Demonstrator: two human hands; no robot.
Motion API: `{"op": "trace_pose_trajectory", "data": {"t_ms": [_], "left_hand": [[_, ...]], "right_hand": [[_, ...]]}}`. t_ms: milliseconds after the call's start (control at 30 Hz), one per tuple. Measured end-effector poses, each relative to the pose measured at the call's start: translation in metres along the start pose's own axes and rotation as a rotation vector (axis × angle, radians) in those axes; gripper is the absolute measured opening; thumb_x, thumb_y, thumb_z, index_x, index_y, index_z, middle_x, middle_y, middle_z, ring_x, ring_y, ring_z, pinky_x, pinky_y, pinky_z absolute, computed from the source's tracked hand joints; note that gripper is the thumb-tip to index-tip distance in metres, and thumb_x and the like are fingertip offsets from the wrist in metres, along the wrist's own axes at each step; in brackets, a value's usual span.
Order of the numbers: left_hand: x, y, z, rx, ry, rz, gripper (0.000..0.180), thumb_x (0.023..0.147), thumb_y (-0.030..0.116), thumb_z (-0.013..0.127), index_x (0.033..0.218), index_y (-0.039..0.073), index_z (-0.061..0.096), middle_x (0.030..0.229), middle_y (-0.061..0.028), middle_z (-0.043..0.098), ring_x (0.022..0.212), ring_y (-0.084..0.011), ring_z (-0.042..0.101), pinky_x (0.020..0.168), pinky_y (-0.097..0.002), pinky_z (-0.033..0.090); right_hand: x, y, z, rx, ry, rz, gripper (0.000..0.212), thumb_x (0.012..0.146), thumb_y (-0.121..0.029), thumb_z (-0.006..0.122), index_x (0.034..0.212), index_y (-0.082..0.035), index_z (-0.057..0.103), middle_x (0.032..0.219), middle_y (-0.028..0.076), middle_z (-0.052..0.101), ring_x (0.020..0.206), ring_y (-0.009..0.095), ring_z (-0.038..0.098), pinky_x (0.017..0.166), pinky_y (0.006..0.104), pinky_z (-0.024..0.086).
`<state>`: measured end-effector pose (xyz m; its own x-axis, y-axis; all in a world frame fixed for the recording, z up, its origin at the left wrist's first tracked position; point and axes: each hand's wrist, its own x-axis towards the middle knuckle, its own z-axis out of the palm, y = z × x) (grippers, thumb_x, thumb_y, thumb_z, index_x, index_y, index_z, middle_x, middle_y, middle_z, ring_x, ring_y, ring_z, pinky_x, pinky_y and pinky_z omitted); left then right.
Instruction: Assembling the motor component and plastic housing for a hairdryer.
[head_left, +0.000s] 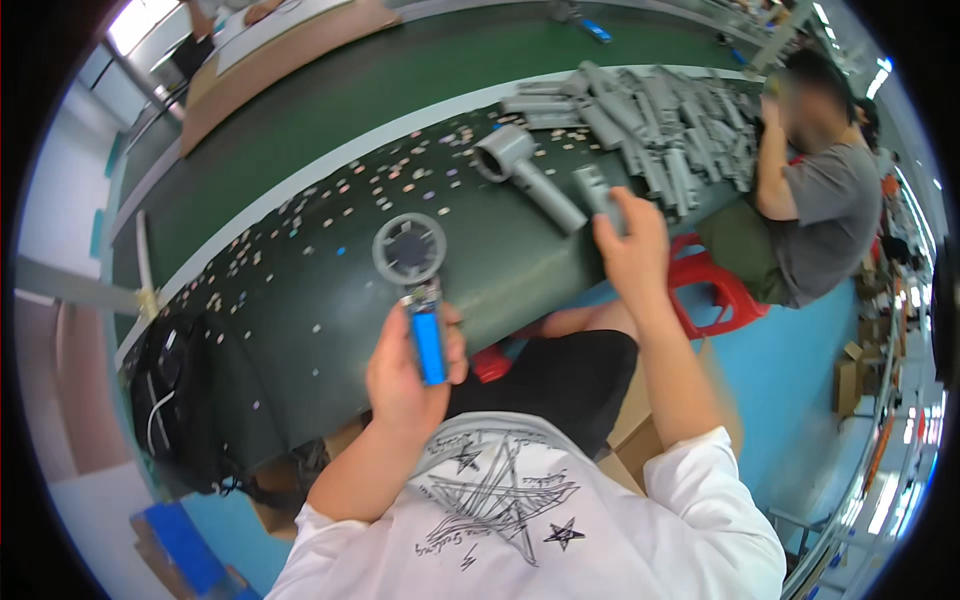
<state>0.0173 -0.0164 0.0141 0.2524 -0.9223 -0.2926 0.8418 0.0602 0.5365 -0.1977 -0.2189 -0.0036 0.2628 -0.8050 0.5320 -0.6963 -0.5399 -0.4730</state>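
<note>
My left hand (408,372) is closed around a blue block (429,348), which looks like a battery. Above it, joined by a small metallic or wired part, stands a round grey ring (410,248) with spokes and a dark centre, like a small fan head. Over the bench, my right hand (636,245) grips a short grey plastic handle piece (597,192) at its lower end. Between the hands, a grey plastic shell (543,190) with a round hollow head and a long handle lies on the dark green bench.
A pile of grey plastic shells (650,125) covers the bench's far right. Small chips (380,165) are scattered across the bench (290,370). A black bag (190,390) sits at the left end. At the right, a person (820,200) sits near a red stool (715,290).
</note>
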Motion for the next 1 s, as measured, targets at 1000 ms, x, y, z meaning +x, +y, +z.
{"op": "trace_pose_trajectory", "data": {"t_ms": [1000], "left_hand": [[-0.02,-0.014,0.017,-0.025,-0.129,0.043,0.043,0.105,0.028,0.03,0.143,0.007,0.033,0.129,-0.0129,0.052,0.12,-0.0236,0.051,0.104,-0.0396,0.04]], "right_hand": [[-0.084,-0.135,-0.034,0.42,-0.167,-0.298,0.043,0.07,-0.003,0.075,0.112,-0.002,0.068,0.104,0.014,0.06,0.077,0.021,0.062,0.063,0.0285,0.053]]}}
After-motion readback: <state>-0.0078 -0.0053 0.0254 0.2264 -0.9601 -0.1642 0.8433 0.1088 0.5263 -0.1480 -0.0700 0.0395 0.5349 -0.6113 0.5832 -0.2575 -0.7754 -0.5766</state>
